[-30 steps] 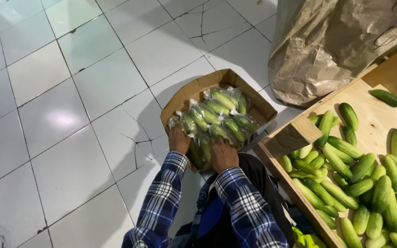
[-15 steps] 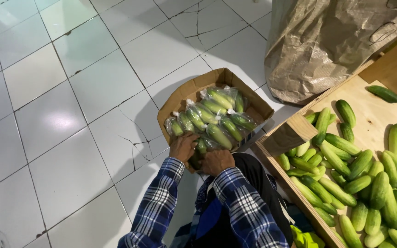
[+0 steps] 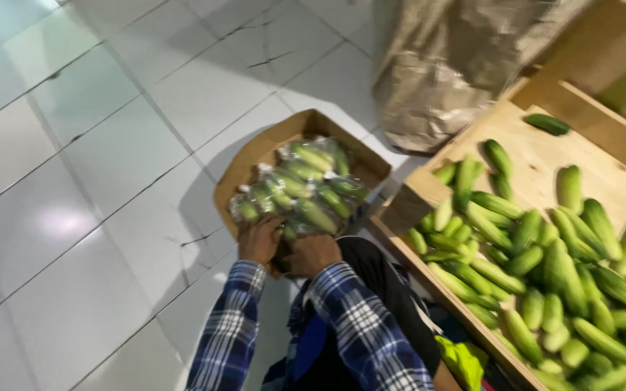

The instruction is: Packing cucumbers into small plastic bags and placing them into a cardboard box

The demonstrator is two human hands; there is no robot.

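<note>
An open cardboard box sits on the white tiled floor, filled with clear plastic bags of cucumbers. My left hand rests at the box's near edge, fingers against the bags. Beside it my right hand grips the near end of a bag of cucumbers. Both arms wear blue plaid sleeves.
A wooden tray at right holds a heap of loose cucumbers. A crumpled brown sack stands behind the box. White tiled floor spreads to the left. A yellow-green cloth lies near my knee.
The view has shifted, so box and tray sit a little differently in frame. My hands stay at the box's near edge, pushing the bags in slightly.
</note>
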